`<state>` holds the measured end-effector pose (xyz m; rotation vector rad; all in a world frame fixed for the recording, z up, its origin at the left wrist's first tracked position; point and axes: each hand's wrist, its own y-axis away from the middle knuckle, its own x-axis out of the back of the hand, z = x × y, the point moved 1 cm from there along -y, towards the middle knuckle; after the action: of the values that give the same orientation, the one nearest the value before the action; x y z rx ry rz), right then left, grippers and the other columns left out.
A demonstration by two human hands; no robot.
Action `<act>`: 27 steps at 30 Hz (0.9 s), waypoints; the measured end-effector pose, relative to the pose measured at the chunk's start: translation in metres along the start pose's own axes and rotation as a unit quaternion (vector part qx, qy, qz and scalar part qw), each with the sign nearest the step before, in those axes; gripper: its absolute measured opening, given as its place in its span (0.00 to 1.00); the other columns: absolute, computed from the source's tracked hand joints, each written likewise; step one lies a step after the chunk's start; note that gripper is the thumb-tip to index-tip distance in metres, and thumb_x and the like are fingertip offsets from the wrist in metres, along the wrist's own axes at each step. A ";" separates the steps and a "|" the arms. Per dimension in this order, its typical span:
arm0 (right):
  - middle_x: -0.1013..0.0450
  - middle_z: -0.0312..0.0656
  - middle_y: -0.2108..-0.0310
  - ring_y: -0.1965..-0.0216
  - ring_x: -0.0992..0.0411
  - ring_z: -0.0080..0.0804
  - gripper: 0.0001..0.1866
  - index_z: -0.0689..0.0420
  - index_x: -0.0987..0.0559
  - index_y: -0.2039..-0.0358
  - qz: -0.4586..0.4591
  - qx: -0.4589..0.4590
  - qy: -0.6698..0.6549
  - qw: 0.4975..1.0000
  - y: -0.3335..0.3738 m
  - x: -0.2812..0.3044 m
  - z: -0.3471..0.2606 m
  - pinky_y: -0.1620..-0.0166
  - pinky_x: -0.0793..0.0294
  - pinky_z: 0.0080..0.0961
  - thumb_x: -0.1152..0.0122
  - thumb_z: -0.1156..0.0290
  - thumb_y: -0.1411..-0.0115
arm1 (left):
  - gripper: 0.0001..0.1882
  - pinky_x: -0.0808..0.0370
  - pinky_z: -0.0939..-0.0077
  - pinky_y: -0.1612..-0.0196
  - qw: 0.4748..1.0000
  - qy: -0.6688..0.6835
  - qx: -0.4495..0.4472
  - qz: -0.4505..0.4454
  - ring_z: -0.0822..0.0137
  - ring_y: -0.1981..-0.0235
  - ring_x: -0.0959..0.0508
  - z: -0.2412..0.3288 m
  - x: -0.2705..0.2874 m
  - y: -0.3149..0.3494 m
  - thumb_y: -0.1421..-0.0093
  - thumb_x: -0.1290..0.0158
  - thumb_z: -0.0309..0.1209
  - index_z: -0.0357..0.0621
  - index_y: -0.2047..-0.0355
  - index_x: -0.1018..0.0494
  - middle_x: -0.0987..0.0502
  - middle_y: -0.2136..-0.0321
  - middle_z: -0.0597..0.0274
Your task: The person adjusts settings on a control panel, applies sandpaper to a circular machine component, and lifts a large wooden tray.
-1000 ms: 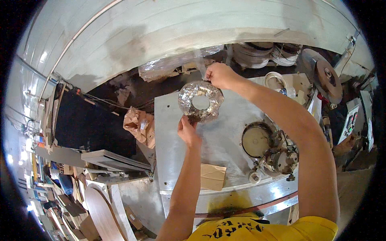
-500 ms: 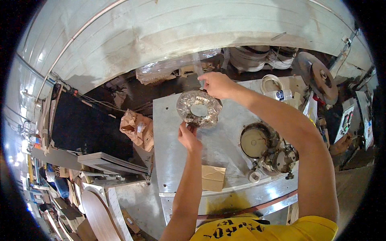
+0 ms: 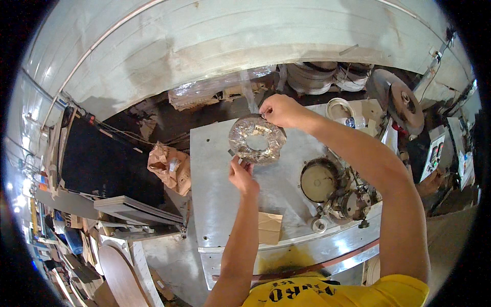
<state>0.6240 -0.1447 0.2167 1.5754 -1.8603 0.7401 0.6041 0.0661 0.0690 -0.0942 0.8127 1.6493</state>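
Observation:
Above the metal machine table (image 3: 215, 184), my left hand (image 3: 243, 176) grips the lower edge of a grimy ring-shaped disc (image 3: 273, 137). The disc has a round hole in its middle and a shiny, uneven crust over its face. At its upper rim my right hand (image 3: 285, 110) is closed in a pinch. What lies between those fingertips is too small to make out. Right of the disc, a round pot with a tan inside (image 3: 318, 180) sits on the table beside a dirty metal mechanism (image 3: 353, 204).
A cardboard piece (image 3: 270, 228) lies near the table's front edge. At the back right stands a white tub (image 3: 339, 109), with large round discs (image 3: 405, 100) beyond it. A crumpled brown paper bag (image 3: 171, 169) and stacked boards (image 3: 138, 212) are to the left.
My right hand has drawn its fingers in to the disc's upper rim. The disc is turned slightly in my left hand, and the whole view has shifted a little.

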 end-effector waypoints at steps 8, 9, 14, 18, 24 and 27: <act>0.21 0.49 0.69 0.67 0.21 0.43 0.12 0.61 0.20 0.67 0.011 0.007 -0.027 1.000 0.006 0.012 -0.030 0.64 0.24 0.37 0.35 0.65 0.45 | 0.23 0.25 0.71 0.60 0.999 0.041 0.011 -0.008 0.67 0.64 0.24 -0.015 0.001 -0.002 0.39 0.47 0.49 0.43 0.55 0.27 0.24 0.64 0.61; 0.21 0.49 0.70 0.69 0.21 0.42 0.12 0.62 0.21 0.66 0.019 0.005 -0.044 0.999 0.005 0.013 -0.031 0.65 0.24 0.37 0.35 0.65 0.45 | 0.23 0.25 0.70 0.60 0.999 0.046 0.013 -0.009 0.67 0.64 0.24 -0.014 -0.001 0.000 0.39 0.47 0.49 0.43 0.55 0.28 0.24 0.64 0.61; 0.24 0.42 0.74 0.77 0.25 0.29 0.10 0.63 0.27 0.63 -0.007 -0.031 -0.117 0.993 0.006 0.007 -0.039 0.74 0.26 0.29 0.39 0.71 0.41 | 0.23 0.24 0.70 0.58 0.998 0.061 0.027 -0.004 0.66 0.62 0.24 -0.010 0.001 0.006 0.39 0.47 0.49 0.43 0.56 0.29 0.25 0.62 0.60; 0.25 0.41 0.75 0.77 0.25 0.27 0.08 0.64 0.28 0.64 -0.058 -0.049 -0.145 0.986 0.005 -0.001 -0.045 0.75 0.26 0.28 0.41 0.75 0.41 | 0.22 0.24 0.69 0.56 0.997 0.069 0.040 0.005 0.65 0.62 0.24 -0.011 0.004 0.008 0.39 0.48 0.49 0.42 0.57 0.30 0.25 0.63 0.60; 0.20 0.50 0.71 0.71 0.20 0.42 0.13 0.65 0.19 0.64 -0.011 0.027 -0.012 0.999 0.013 -0.001 -0.065 0.64 0.22 0.36 0.39 0.71 0.47 | 0.28 0.24 0.70 0.53 0.998 0.058 0.015 0.003 0.65 0.57 0.27 0.010 0.010 0.029 0.37 0.49 0.51 0.39 0.49 0.31 0.27 0.57 0.58; 0.19 0.51 0.69 0.67 0.20 0.45 0.16 0.62 0.17 0.60 -0.019 0.040 0.000 0.999 0.012 -0.001 -0.055 0.60 0.22 0.37 0.37 0.68 0.48 | 0.30 0.25 0.69 0.52 0.998 0.057 0.034 -0.002 0.66 0.55 0.28 0.008 0.013 0.021 0.36 0.50 0.51 0.37 0.45 0.32 0.28 0.55 0.59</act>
<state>0.6164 -0.1019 0.2528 1.6558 -1.8155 0.8077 0.5849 0.0808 0.0788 -0.1441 0.9547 1.6213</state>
